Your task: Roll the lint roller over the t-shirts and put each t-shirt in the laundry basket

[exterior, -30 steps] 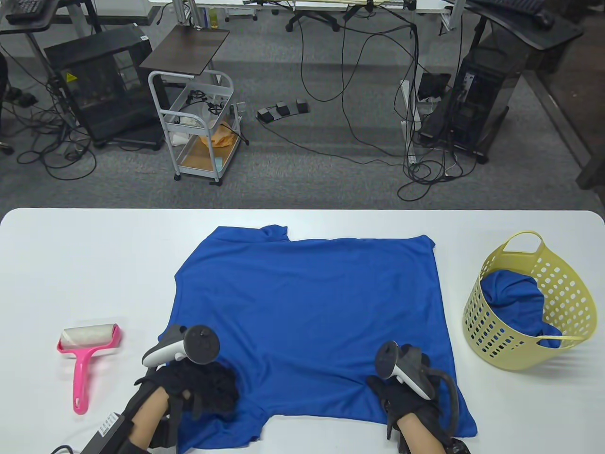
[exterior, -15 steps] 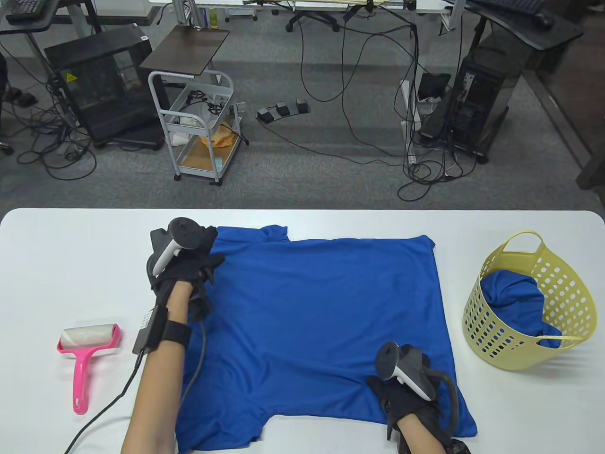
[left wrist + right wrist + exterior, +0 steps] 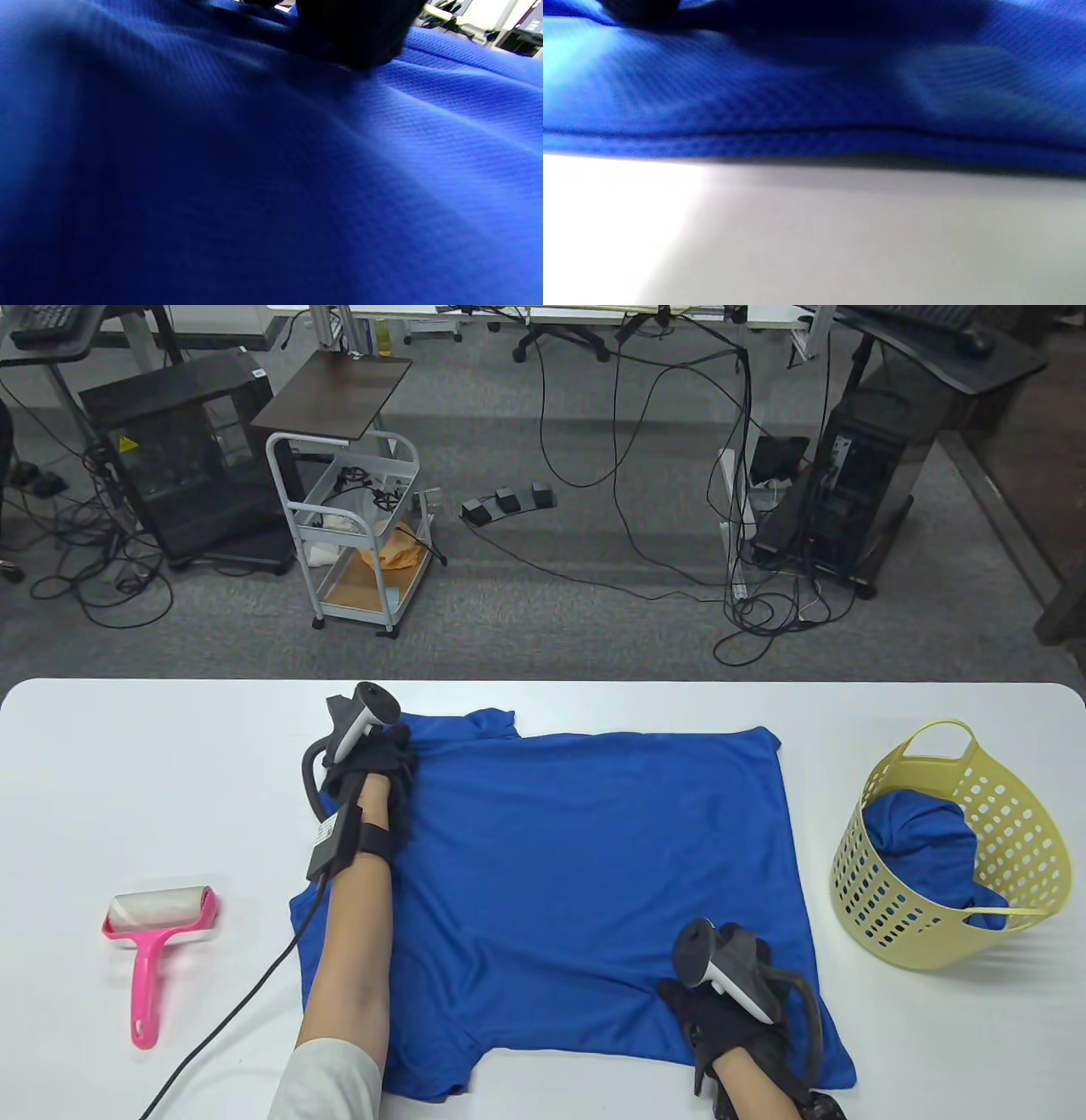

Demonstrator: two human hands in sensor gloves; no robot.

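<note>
A blue t-shirt (image 3: 585, 865) lies spread flat on the white table (image 3: 170, 763). My left hand (image 3: 383, 759) is on the shirt's far left corner with the tracker tipped up. Its fingers are hidden there, and the left wrist view shows only the dark glove (image 3: 356, 34) against the cloth (image 3: 271, 178). My right hand (image 3: 721, 1014) rests on the near right hem, which lies flat on the table in the right wrist view (image 3: 814, 140). The pink lint roller (image 3: 151, 942) lies on the table at the left, away from both hands.
A yellow perforated laundry basket (image 3: 1010, 848) stands at the table's right end with another blue t-shirt (image 3: 916, 836) bunched inside. A cable (image 3: 229, 1018) trails from my left forearm across the table. The floor beyond the far edge holds a cart, cables and computers.
My left hand went from the shirt's near left sleeve up to its far left corner and rolled onto its side. The right hand, roller and basket stayed put.
</note>
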